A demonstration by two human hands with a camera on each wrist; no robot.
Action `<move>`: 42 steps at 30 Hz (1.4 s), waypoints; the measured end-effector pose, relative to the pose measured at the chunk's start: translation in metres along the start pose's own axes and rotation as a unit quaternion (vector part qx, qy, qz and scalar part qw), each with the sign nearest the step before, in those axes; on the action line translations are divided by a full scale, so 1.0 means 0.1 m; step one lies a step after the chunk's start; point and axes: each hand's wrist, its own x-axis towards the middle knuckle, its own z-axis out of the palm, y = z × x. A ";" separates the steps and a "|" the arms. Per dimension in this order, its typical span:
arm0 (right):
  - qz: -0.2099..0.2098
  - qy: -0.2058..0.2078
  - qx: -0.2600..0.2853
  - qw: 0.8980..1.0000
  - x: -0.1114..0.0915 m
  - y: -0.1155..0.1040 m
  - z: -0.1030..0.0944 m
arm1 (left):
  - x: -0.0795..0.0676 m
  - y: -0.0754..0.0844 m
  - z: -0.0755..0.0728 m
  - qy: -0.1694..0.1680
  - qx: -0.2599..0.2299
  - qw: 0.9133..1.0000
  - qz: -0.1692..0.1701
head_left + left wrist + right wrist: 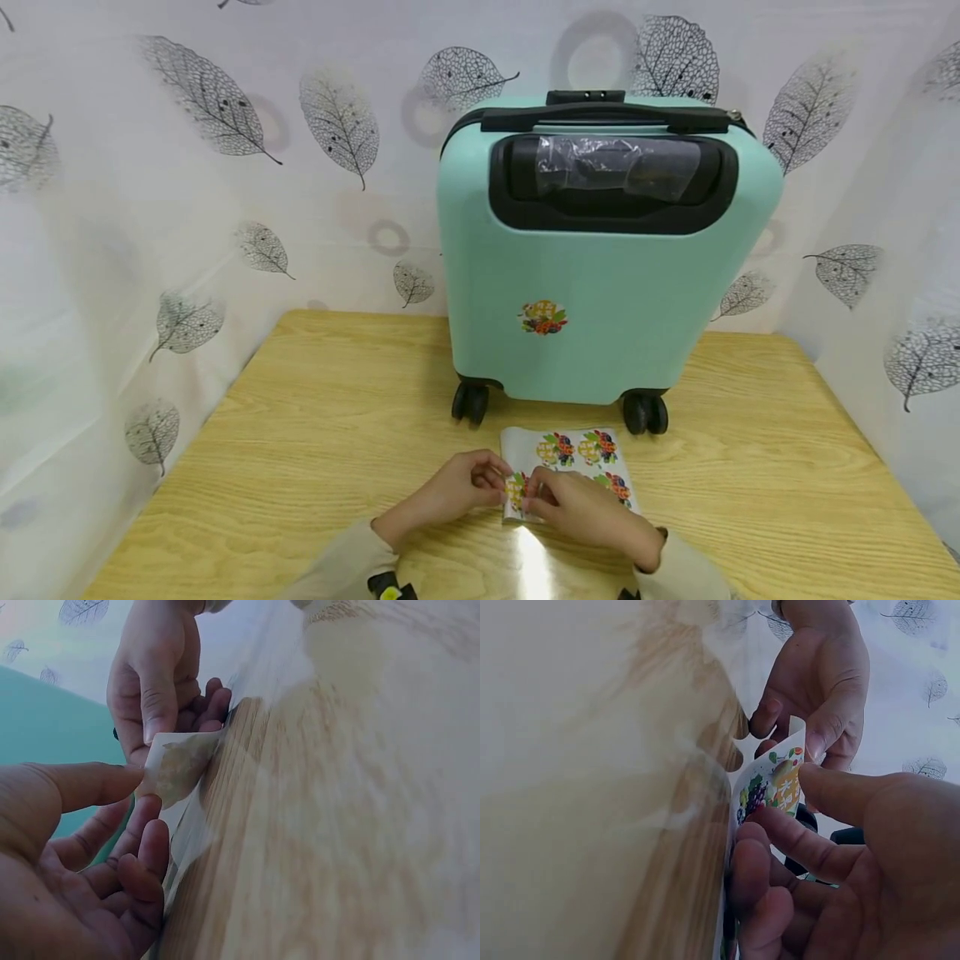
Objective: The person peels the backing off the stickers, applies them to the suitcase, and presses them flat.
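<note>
A white sheet of round fruit-print stickers (522,448) lies on the table in front of the suitcase. At its near left corner, my left hand (461,486) pinches the sheet's edge between thumb and finger. My right hand (581,505) pinches the same raised edge a little to the right, partly covering the sheet. Bent up between the two hands in the right wrist view is a sticker (778,784) with grapes and yellow lettering. The left wrist view shows the pale back of the lifted corner (180,766), close over the tabletop.
A mint-green suitcase (577,333) stands upright on black wheels behind the sheet, with one fruit sticker (543,317) on its front. Plastic film (615,162) covers its handle recess. Leaf-patterned cloth (337,225) hangs behind the wooden table (337,408).
</note>
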 end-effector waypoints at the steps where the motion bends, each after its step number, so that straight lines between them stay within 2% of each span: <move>1: -0.004 0.000 0.005 1.000 0.00 0.00 0.00 | 0.01 0.00 0.01 -0.001 0.001 1.000 0.001; 16: -0.023 0.004 0.024 0.999 0.07 -0.06 0.05 | 0.05 -0.01 0.04 0.003 0.001 1.000 -0.008; 26: -0.002 -0.005 0.030 1.000 0.12 -0.06 0.04 | 0.05 -0.04 0.01 -0.012 -0.013 1.000 0.002; 35: 0.003 -0.021 0.030 0.999 0.15 -0.09 0.03 | 0.03 -0.04 0.01 -0.009 -0.027 0.999 -0.013; 42: 0.007 -0.025 0.021 0.999 0.15 -0.11 0.03 | 0.02 -0.02 0.01 -0.016 -0.033 0.999 -0.009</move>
